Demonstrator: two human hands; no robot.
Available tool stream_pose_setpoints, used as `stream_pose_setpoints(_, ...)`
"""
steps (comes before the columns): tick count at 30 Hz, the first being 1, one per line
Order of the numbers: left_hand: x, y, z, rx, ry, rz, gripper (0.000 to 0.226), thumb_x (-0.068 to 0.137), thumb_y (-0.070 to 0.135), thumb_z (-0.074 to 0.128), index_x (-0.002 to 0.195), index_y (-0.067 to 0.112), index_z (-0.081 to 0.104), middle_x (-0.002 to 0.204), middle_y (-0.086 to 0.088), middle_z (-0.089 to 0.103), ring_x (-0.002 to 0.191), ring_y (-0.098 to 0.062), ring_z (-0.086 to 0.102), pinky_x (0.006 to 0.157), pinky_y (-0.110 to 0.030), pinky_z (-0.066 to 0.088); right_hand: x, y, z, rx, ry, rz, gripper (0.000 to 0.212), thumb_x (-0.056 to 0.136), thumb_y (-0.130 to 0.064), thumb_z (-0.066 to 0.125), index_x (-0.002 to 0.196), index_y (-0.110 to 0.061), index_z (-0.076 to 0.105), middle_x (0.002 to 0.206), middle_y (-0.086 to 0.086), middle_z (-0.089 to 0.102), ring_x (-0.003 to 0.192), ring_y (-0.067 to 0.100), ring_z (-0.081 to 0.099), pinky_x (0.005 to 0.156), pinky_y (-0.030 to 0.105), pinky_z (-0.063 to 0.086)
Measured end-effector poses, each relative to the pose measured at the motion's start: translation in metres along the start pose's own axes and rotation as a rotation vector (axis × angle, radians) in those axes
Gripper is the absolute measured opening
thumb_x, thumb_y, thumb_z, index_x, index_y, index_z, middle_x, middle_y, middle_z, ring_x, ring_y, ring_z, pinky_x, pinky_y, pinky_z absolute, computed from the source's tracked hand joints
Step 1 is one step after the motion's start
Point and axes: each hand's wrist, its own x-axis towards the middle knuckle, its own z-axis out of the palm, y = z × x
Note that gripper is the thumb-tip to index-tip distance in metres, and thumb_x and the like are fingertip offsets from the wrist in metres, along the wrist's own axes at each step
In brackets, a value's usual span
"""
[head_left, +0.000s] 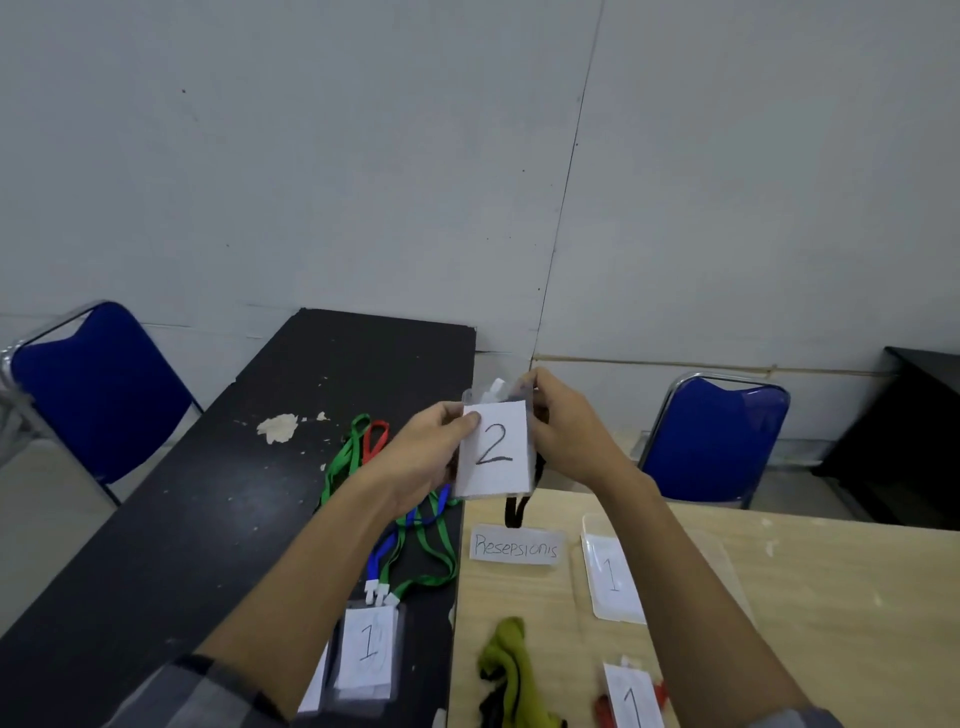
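Observation:
I hold a clear plastic badge holder (522, 486) upright above the table seam, with a white card marked "2" (493, 449) in it. My left hand (428, 452) pinches the card's upper left corner. On the holder's top right edge, beside a white clip (496, 387), my right hand (563, 426) grips the plastic. A black lanyard (517, 512) hangs below the holder.
Green, blue and red lanyards (426, 530) and badges marked "1" (369, 647) lie on the black table (182, 519). The wooden table (831, 597) holds a "Resepsionis" label (517, 546), more "1" badges (613, 577) and an olive cloth (511, 670). Blue chairs (714, 441) stand behind.

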Motion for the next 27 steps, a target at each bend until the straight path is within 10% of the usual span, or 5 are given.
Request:
stream_pose_setpoints(4, 0.000, -0.001, -0.004, -0.041, -0.050, -0.011, 0.021, 0.102, 0.011, 0.052, 0.123, 0.009, 0.057, 0.105, -0.011, 0.072, 0.087, -0.020, 0.070, 0.069, -0.033, 0.059, 0.001, 0.009, 0.003, 0.068, 0.033, 0.059, 0.008, 0.099, -0.026, 0.060, 0.097, -0.031, 0.055, 0.096, -0.007, 0.070, 0.084, 0.009, 0.068, 0.069, 0.031, 0.059)
stream_pose_setpoints(11, 0.009, 0.015, -0.004, -0.063, 0.086, 0.215, 0.029, 0.101, 0.010, 0.054, 0.126, 0.021, 0.060, 0.107, -0.004, 0.073, 0.097, -0.019, 0.069, 0.080, -0.037, 0.057, -0.033, 0.009, 0.051, 0.143, 0.007, 0.056, 0.013, 0.106, -0.021, 0.044, 0.106, -0.027, 0.056, 0.090, -0.015, 0.063, 0.079, -0.003, 0.059, 0.069, 0.020, 0.049)
stream_pose_setpoints(16, 0.017, 0.039, 0.001, -0.162, 0.167, 0.356, 0.028, 0.101, 0.006, 0.051, 0.122, 0.023, 0.057, 0.111, -0.002, 0.071, 0.097, -0.016, 0.067, 0.090, -0.042, 0.057, -0.077, 0.007, 0.093, 0.311, -0.072, 0.044, 0.020, 0.109, -0.026, 0.032, 0.111, -0.029, 0.052, 0.075, -0.010, 0.053, 0.068, 0.012, 0.049, 0.061, 0.041, 0.041)
stream_pose_setpoints(21, 0.014, 0.050, 0.006, -0.227, 0.129, 0.310, 0.024, 0.101, 0.007, 0.050, 0.116, 0.023, 0.060, 0.111, -0.006, 0.069, 0.097, -0.020, 0.066, 0.091, -0.046, 0.057, -0.091, 0.018, 0.092, 0.205, -0.213, 0.063, 0.019, 0.109, -0.030, 0.033, 0.110, -0.034, 0.051, 0.082, -0.011, 0.052, 0.076, 0.007, 0.049, 0.072, 0.037, 0.045)
stream_pose_setpoints(27, 0.000, 0.021, 0.004, 0.248, -0.105, 0.097, 0.030, 0.101, 0.013, 0.049, 0.126, 0.027, 0.057, 0.118, -0.008, 0.064, 0.089, -0.020, 0.066, 0.060, -0.028, 0.055, -0.056, 0.008, 0.024, -0.093, -0.238, 0.053, 0.027, 0.101, -0.002, 0.043, 0.107, -0.024, 0.056, 0.093, -0.027, 0.051, 0.082, -0.016, 0.052, 0.074, 0.010, 0.043)
